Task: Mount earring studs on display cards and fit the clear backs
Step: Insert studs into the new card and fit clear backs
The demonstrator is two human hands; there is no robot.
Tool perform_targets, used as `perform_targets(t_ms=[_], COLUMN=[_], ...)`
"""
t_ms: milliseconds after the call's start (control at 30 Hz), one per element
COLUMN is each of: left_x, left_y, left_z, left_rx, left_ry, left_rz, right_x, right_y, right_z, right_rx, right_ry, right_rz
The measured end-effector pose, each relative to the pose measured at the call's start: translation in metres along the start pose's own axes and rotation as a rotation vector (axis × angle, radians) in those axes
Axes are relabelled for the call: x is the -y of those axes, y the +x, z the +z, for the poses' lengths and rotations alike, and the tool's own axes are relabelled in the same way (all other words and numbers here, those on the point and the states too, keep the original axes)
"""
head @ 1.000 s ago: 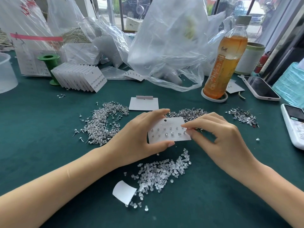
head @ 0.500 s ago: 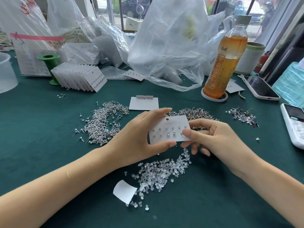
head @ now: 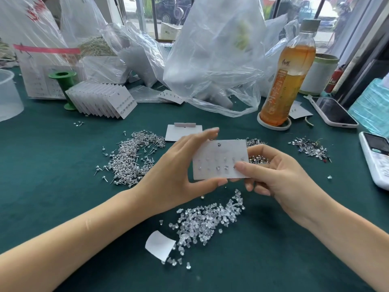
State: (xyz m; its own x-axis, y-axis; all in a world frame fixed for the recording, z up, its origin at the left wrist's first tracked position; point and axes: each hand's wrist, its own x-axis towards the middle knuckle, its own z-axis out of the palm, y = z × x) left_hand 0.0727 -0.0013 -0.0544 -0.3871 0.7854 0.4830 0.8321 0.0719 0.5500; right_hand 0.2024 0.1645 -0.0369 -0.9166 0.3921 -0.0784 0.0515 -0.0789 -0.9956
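head view: i've turned the display card (head: 220, 160) over since a moment ago. a second back its printed front faced me with the rows of stud heads showing; now i'm looking at the plain back, a little blurred, with the small posts poking through in two rows. my left hand (head: 179, 171) still grips the card by its left edge, fingers curled over the top and thumb under the bottom. my right hand (head: 280, 173) has shifted from pinching at the front of the card to supporting its right edge, thumb pressed on the back face near the lower right posts and the other fingers curled loosely behind and below. i can't tell whether those fingers hold a back already; nothing shows between them.

to me the flip means the studs are all mounted on this card and the fitting of backs comes next. the pile of clear backs (head: 207, 222) lies on the green cloth (head: 63, 186) just below my hands, so my right hand should drop there, pick one up and press it onto a post. the pile of loose studs (head: 132, 159) sits to the left, near my left wrist, and the stack of finished cards (head: 101, 100) stands well back at the left.

the posts are tiny, so lining each back up will need care.
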Motion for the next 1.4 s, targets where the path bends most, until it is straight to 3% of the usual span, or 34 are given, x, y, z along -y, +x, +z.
perform_targets(t_ms=[167, 400, 1400], left_x=[0.006, 0.006, -0.018], left_y=[0.005, 0.002, 0.021], left_z=[-0.005, -0.014, 0.015], left_rx=[-0.01, 0.305, 0.36], left_ry=[-0.054, -0.109, 0.132], left_rz=[-0.189, -0.119, 0.132], right_x=[-0.001, -0.011, -0.013], right_y=[0.004, 0.006, 0.008], right_z=[-0.007, -0.006, -0.014], right_rx=[-0.151, -0.232, -0.218], right_ry=[0.052, 0.068, 0.252], right_rz=[-0.132, -0.187, -0.166])
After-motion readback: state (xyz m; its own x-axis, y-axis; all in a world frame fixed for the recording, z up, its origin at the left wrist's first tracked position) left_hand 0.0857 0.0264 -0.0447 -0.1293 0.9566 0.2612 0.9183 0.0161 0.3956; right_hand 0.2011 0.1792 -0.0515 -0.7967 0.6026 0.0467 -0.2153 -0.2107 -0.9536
